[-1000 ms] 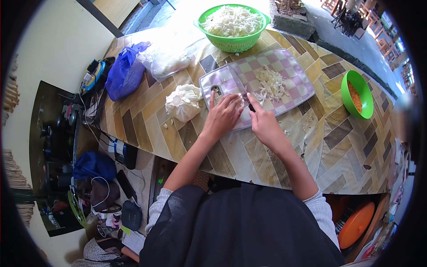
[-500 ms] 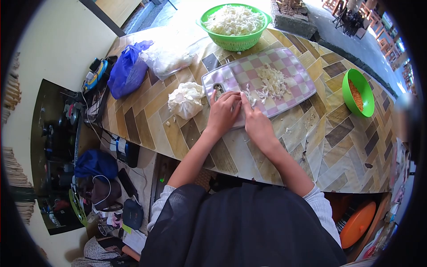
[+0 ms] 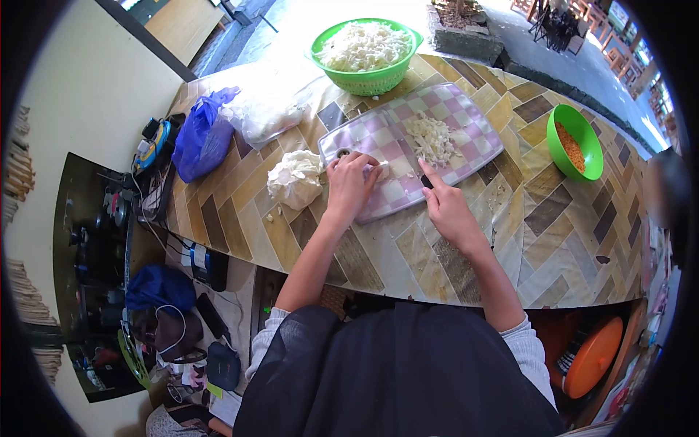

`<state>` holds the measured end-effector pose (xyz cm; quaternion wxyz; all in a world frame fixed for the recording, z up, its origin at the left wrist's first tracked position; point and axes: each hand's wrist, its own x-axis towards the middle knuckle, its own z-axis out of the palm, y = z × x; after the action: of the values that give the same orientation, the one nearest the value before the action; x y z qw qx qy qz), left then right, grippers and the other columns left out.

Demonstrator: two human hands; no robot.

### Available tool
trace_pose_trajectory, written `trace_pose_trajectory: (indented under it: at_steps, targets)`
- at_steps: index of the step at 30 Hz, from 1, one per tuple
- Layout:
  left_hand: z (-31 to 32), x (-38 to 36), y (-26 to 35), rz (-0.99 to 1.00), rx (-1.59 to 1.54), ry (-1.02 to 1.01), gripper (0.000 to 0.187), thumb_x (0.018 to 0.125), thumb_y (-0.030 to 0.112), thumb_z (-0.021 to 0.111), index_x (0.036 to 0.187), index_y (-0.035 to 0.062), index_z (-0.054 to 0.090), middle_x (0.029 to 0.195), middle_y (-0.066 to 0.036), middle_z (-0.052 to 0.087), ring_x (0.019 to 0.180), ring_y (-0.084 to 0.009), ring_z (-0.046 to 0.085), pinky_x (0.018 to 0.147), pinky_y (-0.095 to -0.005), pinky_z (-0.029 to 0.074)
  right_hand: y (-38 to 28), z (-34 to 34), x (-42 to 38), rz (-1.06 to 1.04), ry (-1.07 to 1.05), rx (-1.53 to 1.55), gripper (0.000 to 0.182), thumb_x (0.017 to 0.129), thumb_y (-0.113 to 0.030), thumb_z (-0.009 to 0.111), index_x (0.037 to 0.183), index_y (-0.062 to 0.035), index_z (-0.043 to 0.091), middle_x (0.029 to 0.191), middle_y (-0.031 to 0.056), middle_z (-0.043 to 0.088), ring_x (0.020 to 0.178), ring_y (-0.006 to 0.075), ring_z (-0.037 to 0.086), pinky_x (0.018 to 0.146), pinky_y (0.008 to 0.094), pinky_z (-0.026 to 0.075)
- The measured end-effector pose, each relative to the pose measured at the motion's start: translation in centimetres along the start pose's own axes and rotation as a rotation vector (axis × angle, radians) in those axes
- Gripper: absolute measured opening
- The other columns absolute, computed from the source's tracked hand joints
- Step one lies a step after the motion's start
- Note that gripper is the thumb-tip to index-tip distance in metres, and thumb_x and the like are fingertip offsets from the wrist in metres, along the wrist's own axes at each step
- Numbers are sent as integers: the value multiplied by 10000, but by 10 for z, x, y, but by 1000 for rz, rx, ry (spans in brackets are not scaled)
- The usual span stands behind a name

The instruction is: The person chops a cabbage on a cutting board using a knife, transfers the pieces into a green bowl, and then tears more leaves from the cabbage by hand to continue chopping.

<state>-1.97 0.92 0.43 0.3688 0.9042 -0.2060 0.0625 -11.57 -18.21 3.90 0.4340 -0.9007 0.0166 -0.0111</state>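
A pink-and-white checked cutting board [image 3: 477,135] lies on the table. My left hand [image 3: 351,182] is over its left end, fingers curled round a small white piece of cabbage [image 3: 382,170]. My right hand [image 3: 448,207] grips a knife by its black handle [image 3: 426,181] at the board's near edge; I cannot make out the blade clearly. Beyond the knife, chopped cabbage [image 3: 432,138] is heaped on the board. Left of the board sits a pale, rumpled bundle [image 3: 295,179], perhaps cabbage leaves.
A green colander [image 3: 364,81] full of shredded cabbage stands at the table's far edge. To the right is a green bowl [image 3: 593,153] with orange bits inside. Blue [image 3: 200,142] and whitish [image 3: 266,120] plastic bags lie at the back left. An orange lid [image 3: 593,357] shows below the table.
My hands were close together over the board. My right hand has drawn away to the right with the knife, and the white piece now shows at my left fingertips. The view has shifted slightly.
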Motion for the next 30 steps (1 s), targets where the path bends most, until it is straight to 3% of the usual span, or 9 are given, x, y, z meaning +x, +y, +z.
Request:
trace_pose_trajectory:
  at_steps: [2,5,8,11,14,17,23,30]
  targets:
    - [-5,3,10,-205,-290,-111,200,852,218,693,945,42,704,874,-101,703,849,-240,662,940,-400,385,-2,-3,-3,1,12,93,515,940,-86,486,1445,-101,385,783,307,597,766,459,599,704,480,457]
    - [-1,4,10,-189,-320,-149,221,877,243,661,956,40,697,838,-117,713,798,-240,676,905,-400,394,-3,0,-5,-43,60,162,522,935,-80,497,1444,-99,386,752,296,586,732,461,592,685,470,451]
    - [2,5,13,-94,70,-142,242,877,281,651,952,55,697,880,-101,705,846,-234,666,883,-387,387,2,10,-3,-96,61,152,523,936,-86,496,1446,-103,384,738,290,585,734,458,594,686,479,444]
    - [8,6,11,-10,193,-27,247,877,308,639,941,77,698,926,-78,684,890,-229,645,869,-380,372,-15,7,-5,15,-55,92,518,941,-95,490,1447,-105,380,760,294,592,761,461,597,698,495,444]
    - [11,8,13,-60,169,-36,193,852,270,662,911,88,689,963,-57,665,924,-229,627,881,-387,360,-8,17,-4,-45,-36,-4,514,949,-109,483,1451,-113,372,832,296,615,798,459,605,718,513,459]
    - [18,9,8,-8,111,94,144,831,214,679,893,84,674,949,-53,668,907,-236,629,869,-387,364,-2,23,-3,-74,-28,-84,511,957,-120,474,1456,-118,364,904,285,629,822,455,616,744,520,483]
    - [19,2,4,254,184,69,81,853,127,639,904,67,657,936,-47,667,938,-235,626,905,-411,371,-2,28,-1,-97,-35,-146,528,965,-125,463,1477,-126,330,916,280,627,832,451,630,752,511,507]
    - [10,-22,5,311,206,-10,233,916,162,586,1123,73,646,1178,-65,624,1108,-227,586,1029,-413,335,5,48,4,-56,-61,-268,567,940,-60,455,1483,-72,292,919,283,629,825,457,637,727,526,515]
